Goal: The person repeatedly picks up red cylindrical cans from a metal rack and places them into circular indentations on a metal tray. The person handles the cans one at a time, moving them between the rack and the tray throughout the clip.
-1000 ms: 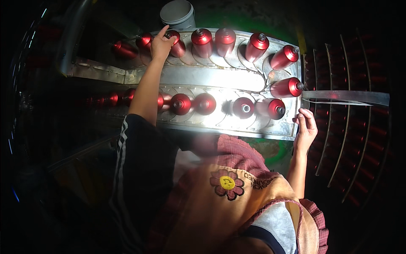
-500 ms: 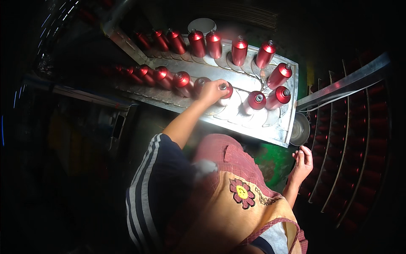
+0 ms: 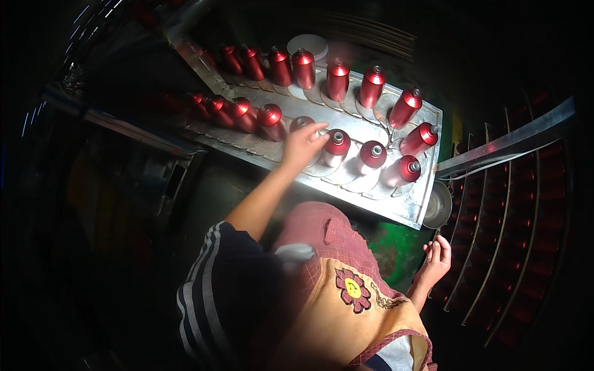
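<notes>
Fingers [image 3: 311,137] of left hand [image 3: 301,148] curled over a red can [image 3: 301,123] in the near row of the metal conveyor tray [image 3: 408,207].

Beside it, more red cans [image 3: 337,145] in curved slots; right hand [image 3: 435,260] loosely open, empty, low beside the apron [image 3: 346,309].

The left hand [image 3: 301,147] covers most of one red bottle [image 3: 301,123], so whether the fingers [image 3: 317,137] grip it or only rest on it cannot be told. The bottles at the far left of the metal tray [image 3: 427,117] fade into shadow, their count unclear. The white tub [image 3: 308,43] is partly hidden behind bottles. The rack [image 3: 513,235] on the right is too dark to make out
</notes>
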Action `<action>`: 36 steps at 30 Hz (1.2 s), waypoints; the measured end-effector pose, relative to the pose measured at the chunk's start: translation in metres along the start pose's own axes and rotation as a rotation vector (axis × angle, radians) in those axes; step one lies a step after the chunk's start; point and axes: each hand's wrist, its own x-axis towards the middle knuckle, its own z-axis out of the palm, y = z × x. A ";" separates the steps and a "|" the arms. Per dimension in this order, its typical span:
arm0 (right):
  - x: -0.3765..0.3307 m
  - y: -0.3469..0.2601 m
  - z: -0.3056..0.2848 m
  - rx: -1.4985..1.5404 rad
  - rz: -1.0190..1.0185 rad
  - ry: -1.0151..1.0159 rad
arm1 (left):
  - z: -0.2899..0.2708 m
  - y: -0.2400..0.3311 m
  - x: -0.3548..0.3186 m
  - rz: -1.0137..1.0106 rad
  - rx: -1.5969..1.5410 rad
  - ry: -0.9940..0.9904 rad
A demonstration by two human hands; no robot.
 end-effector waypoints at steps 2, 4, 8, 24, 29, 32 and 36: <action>0.018 0.004 0.012 0.065 0.064 -0.015 | -0.054 -0.014 0.011 -0.097 -0.127 0.285; 0.037 0.011 0.033 0.069 0.036 -0.104 | -0.102 -0.038 0.029 -0.115 -0.054 0.495; 0.077 0.011 0.065 0.090 0.029 -0.283 | -0.115 -0.088 0.055 -0.208 0.279 0.405; 0.140 0.035 0.050 0.057 0.057 -0.339 | 0.050 -0.037 0.024 -0.276 0.244 0.153; 0.143 0.025 -0.040 0.052 -0.051 -0.379 | 0.108 0.010 -0.022 -0.120 0.181 0.292; 0.129 0.020 -0.115 0.079 -0.009 -0.311 | 0.164 0.046 -0.084 -0.126 0.085 0.211; 0.118 0.009 -0.211 0.042 0.034 -0.228 | 0.262 0.088 -0.147 -0.153 -0.103 -0.143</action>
